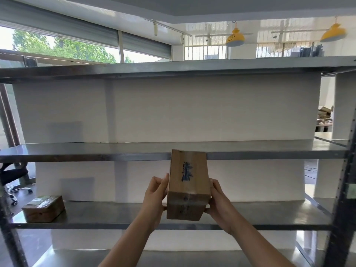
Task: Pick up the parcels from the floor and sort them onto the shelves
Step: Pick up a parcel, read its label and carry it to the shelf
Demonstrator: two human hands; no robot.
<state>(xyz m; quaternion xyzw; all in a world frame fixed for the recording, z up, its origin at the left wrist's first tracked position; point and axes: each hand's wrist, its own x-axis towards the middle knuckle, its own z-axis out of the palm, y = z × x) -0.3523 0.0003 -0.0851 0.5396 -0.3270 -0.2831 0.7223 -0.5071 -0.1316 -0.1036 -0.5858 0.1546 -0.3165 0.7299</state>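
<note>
I hold a long brown cardboard parcel (187, 185) with blue writing on its top and clear tape across its near end. My left hand (155, 197) grips its left side and my right hand (217, 199) grips its right side. The parcel is in the air in front of the metal shelving, its far end level with the front edge of the middle shelf (86, 157) and its near end above the lower shelf (115, 214). A second, smaller taped brown parcel (43, 209) lies at the left end of the lower shelf.
The metal rack has a top shelf (173, 68) at eye level and dark uprights at the right (344, 189) and left (7, 224). White panels back the shelves. A black office chair (13, 174) stands to the left, and cardboard boxes (325, 112) sit far right.
</note>
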